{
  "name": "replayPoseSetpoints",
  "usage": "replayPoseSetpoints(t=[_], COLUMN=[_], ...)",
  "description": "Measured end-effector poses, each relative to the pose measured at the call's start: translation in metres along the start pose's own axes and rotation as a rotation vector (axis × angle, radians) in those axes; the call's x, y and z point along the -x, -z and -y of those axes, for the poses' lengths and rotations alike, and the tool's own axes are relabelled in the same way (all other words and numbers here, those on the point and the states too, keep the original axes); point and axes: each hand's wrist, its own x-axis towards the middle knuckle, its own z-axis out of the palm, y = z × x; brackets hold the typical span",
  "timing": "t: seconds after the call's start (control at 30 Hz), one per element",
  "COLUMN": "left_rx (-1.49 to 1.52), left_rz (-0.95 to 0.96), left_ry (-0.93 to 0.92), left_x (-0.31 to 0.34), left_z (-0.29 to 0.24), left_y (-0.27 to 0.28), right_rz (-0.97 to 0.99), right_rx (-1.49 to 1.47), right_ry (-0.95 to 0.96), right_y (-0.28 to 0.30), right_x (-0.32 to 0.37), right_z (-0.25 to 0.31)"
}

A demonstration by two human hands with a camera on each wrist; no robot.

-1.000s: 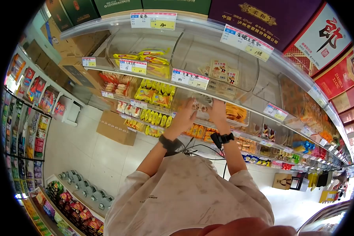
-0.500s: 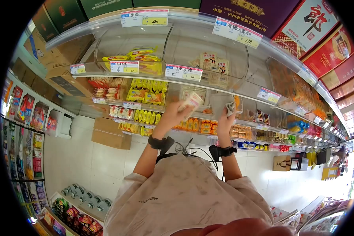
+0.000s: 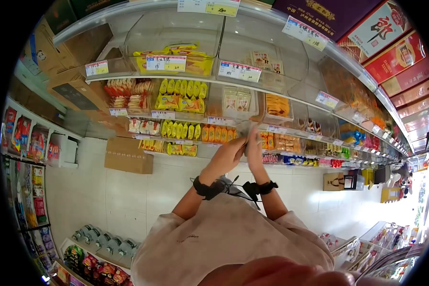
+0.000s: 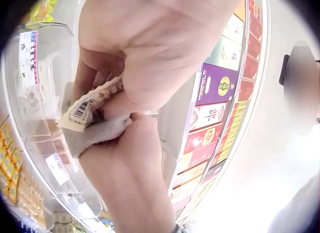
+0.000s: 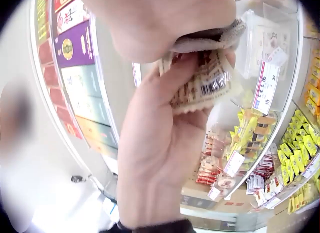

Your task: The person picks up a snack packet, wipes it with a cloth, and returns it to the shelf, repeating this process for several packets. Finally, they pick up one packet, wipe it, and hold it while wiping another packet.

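Note:
My left hand [image 3: 225, 158] grips a flat cream snack packet [image 5: 212, 86] with a printed barcode and a crimped edge, its thumb lying over the packet in the right wrist view. My right hand [image 3: 255, 155] holds a folded grey cloth [image 4: 97, 137] against that packet. Both hands meet in front of the shelf edge, so the packet sits partly hidden between fingers and cloth. Behind them, a clear bin [image 3: 254, 108] on the shelf contains similar cream packets [image 3: 236, 99]. More of that kind [image 3: 267, 62] lie in the bin above.
Yellow snack packs [image 3: 181, 102] fill the bin to the left, and orange ones [image 3: 277, 106] the bin to the right. Price tags [image 3: 239, 70] line the shelf fronts. A cardboard box [image 3: 128, 155] stands on the floor at left. Boxed goods [image 3: 314, 14] run along the top.
Both hands were inside the shelf bin, then came out apart, the left with the packet and the right with the cloth. Now they have drawn together, closer to the body, with cloth on packet.

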Motion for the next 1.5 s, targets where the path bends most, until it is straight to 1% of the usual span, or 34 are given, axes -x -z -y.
replayPoseSetpoints(t=[0.07, 0.1, 0.13, 0.17, 0.2, 0.23, 0.27, 0.3, 0.33, 0.4, 0.43, 0.47, 0.53, 0.63, 0.73, 0.77, 0.83, 0.9, 0.93, 1.0, 1.03, 1.07, 1.13, 1.17, 1.27, 1.3, 1.37, 1.4, 1.43, 1.47, 1.5], left_rx=[0.097, 0.069, 0.111, 0.15, 0.187, 0.163, 0.139, 0.117, 0.093, 0.247, 0.326, 0.584, 1.099, 1.115, 0.777, 0.703, 0.478, 0.25, 0.243, 0.222, 0.239, 0.199, 0.116, 0.131, -0.137, -0.2, -0.321, -0.023, 0.277, 0.578, 0.591], left_rz=[-0.109, -0.142, -0.134, -0.129, -0.127, -0.05, -0.131, -0.21, -0.29, -0.276, -0.268, -0.222, -0.118, -0.151, -0.129, -0.127, -0.063, -0.007, 0.061, 0.183, 0.108, 0.132, 0.175, 0.084, -0.181, -0.233, -0.328, -0.244, -0.16, -0.076, -0.064], left_ry=[-0.102, -0.097, 0.008, 0.107, 0.203, 0.291, 0.238, 0.19, 0.135, 0.228, 0.275, 0.319, 0.398, 0.477, 0.316, 0.21, 0.102, 0.003, 0.063, 0.183, 0.237, 0.268, 0.33, 0.293, 0.155, 0.076, -0.093, 0.04, 0.176, 0.312, 0.412], left_x=[0.005, 0.007, 0.008, 0.008, 0.009, 0.008, 0.009, 0.011, 0.011, 0.01, 0.009, 0.006, -0.006, -0.008, -0.014, -0.015, -0.011, -0.002, -0.004, -0.01, -0.011, -0.014, -0.025, -0.026, -0.027, -0.026, -0.027, -0.031, -0.035, -0.036, -0.034], left_z=[-0.014, -0.009, -0.01, -0.013, -0.017, -0.02, -0.019, -0.016, -0.014, -0.013, -0.015, -0.017, -0.042, -0.092, -0.079, -0.076, -0.088, -0.099, -0.101, -0.106, -0.106, -0.108, -0.113, -0.113, -0.077, -0.073, -0.067, -0.078, -0.098, -0.11, -0.112], left_y=[-0.002, -0.002, 0.002, 0.008, 0.014, 0.022, 0.019, 0.01, 0.003, -0.008, -0.014, -0.018, -0.022, -0.032, -0.085, -0.1, -0.128, -0.145, -0.144, -0.135, -0.131, -0.126, -0.118, -0.123, -0.14, -0.148, -0.168, -0.175, -0.181, -0.186, -0.189], right_rz=[0.073, 0.052, 0.031, 0.014, -0.035, -0.079, -0.124, -0.124, -0.22, -0.419, -0.4, -0.291, -0.072, 0.115, 0.134, 0.05, 0.112, 0.119, 0.108, 0.085, 0.055, 0.018, -0.048, 0.027, -0.113, -0.264, -0.297, -0.314, -0.218, -0.145, -0.07], right_rx=[-0.413, -0.543, -0.673, -0.804, -0.616, -0.432, -0.248, 0.097, 0.151, 0.256, 0.356, 0.402, 0.493, 0.669, 0.485, 0.514, 0.306, 0.024, -0.118, -0.18, -0.376, -0.289, -0.117, -0.029, 0.221, 0.19, 0.132, 0.108, 0.18, 0.232, 0.283], right_ry=[-0.118, -0.15, -0.178, -0.202, -0.1, 0.011, 0.12, 0.246, 0.332, 0.503, 0.572, 0.594, 0.636, 0.81, 0.686, 0.672, 0.337, 0.189, 0.118, 0.023, 0.047, 0.068, 0.11, 0.218, 0.349, 0.476, 0.454, 0.442, 0.478, 0.56, 0.641], right_y=[0.013, 0.006, -0.004, -0.009, -0.008, -0.006, -0.002, 0.01, 0.013, 0.018, 0.026, 0.029, 0.028, 0.015, 0.045, 0.055, 0.092, 0.12, 0.131, 0.158, 0.163, 0.168, 0.169, 0.179, 0.185, 0.181, 0.185, 0.187, 0.185, 0.182, 0.168], right_x=[0.004, 0.014, 0.025, 0.033, 0.039, 0.04, 0.042, 0.042, 0.041, 0.041, 0.041, 0.044, 0.052, 0.083, 0.085, 0.082, 0.064, 0.055, 0.052, 0.059, 0.059, 0.067, 0.093, 0.085, 0.092, 0.09, 0.093, 0.096, 0.1, 0.105, 0.114], right_z=[0.013, 0.03, 0.057, 0.071, 0.066, 0.057, 0.047, 0.047, 0.044, 0.045, 0.05, 0.053, 0.063, 0.087, 0.095, 0.095, 0.079, 0.069, 0.068, 0.07, 0.07, 0.067, 0.085, 0.071, 0.073, 0.072, 0.078, 0.083, 0.078, 0.074, 0.086])
